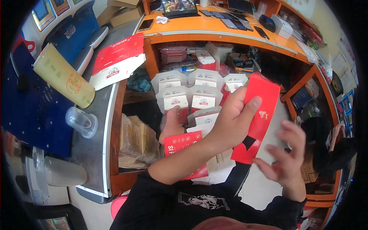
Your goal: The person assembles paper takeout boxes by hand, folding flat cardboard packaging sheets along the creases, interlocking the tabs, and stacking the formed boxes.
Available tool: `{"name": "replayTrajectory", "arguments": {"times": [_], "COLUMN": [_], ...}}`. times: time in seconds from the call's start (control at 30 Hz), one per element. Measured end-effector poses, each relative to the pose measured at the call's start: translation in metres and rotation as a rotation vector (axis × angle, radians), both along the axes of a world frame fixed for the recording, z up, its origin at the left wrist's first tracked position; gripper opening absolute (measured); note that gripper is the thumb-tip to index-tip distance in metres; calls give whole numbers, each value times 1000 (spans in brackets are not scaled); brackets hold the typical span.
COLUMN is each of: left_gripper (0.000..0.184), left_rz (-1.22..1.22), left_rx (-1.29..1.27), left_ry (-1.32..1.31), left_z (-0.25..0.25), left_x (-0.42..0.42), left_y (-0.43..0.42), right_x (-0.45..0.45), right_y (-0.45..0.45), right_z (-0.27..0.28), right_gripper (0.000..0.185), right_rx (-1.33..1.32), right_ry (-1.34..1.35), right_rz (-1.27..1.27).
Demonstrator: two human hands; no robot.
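My left hand (237,119) grips a narrow red carton (264,99) by its left edge, thumb on the face. The carton is tilted, with small pale print and a dark cut-out near its lower end. My right hand (285,153) is beside the carton's lower right side, fingers spread and blurred by motion. Its thumb tip is close to the bottom corner; whether it touches, I cannot tell. Below my left forearm, a red printed carton sheet (183,143) and white carton sheets (220,163) lie over my lap.
Several white-and-red boxes (203,101) stand in rows beneath the orange desk (184,27). On the grey side table (101,126) are flat red-and-white cartons (119,57), a tall yellow-green cup (65,76) and a clear plastic cup (81,122). Another person's hand (335,134) is at far right.
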State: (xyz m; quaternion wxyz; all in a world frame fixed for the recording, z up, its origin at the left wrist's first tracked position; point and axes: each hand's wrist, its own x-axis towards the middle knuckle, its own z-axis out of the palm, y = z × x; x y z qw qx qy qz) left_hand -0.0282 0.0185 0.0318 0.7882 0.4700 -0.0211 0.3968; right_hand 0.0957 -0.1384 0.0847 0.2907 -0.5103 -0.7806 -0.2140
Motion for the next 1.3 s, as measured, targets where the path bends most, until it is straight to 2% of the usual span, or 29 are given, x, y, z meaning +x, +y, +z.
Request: {"name": "replayTrajectory", "arguments": {"times": [0.07, 0.1, 0.2, 0.37, 0.47, 0.5, 0.6, 0.7, 0.83, 0.9, 1.0, 1.1, 1.2, 1.23, 1.3], "left_gripper": [32, 31, 30, 30, 31, 23, 22, 30, 31, 31, 31, 31, 30, 29, 30], "left_rz": [65, 81, 134, 132, 24, 29, 12, -68, -46, -10, 32, -59, -189, -230, -205], "left_rx": [54, 31, -20, -65, -63, -89, -58, -25, 75, 41, 51, 79, 10, -30, -102], "left_ry": [24, 21, 13, 6, 38, 19, -17, -69, -45, -68, -31, 34, -22, -58, -78], "left_z": [-3, -2, -1, -4, -1, 3, -5, -16, -19, -23, -23, -26, -20, -19, -22], "left_x": [6, 8, 13, 18, 11, 11, 15, 17, 9, 6, 1, -7, -9, -9, -6], "left_y": [3, 2, 1, 12, 30, 30, 28, 22, 4, -10, -9, 16, 10, 1, -13], "right_x": [-14, -19, -19, -11, -9, -11, -18, -20, -19, -14, -10, -1, -2, 0, -4], "right_y": [4, 10, 16, 17, 16, 16, 18, 24, 28, 31, 34, 30, 26, 28, 29], "right_z": [-1, 4, 4, -6, 2, 5, -2, -8, -13, -14, -24, -23, -29, -33, -33], "right_gripper": [52, 41, 38, 35, 31, 30, 24, 23, 30, 33, 32, 24, 20, 19, 19], "right_rx": [-130, -139, -203, -100, -31, -16, 48, 153, 174, 188, 226, -5, 92, 223, 250], "right_ry": [-54, -39, -105, -330, -398, -416, -421, -353, -270, -242, -161, -162, -262, -272, -287], "right_rz": [-12, -58, -145, -119, -91, -78, -74, -145, -238, -238, -120, 276, 235, 174, 59]}}
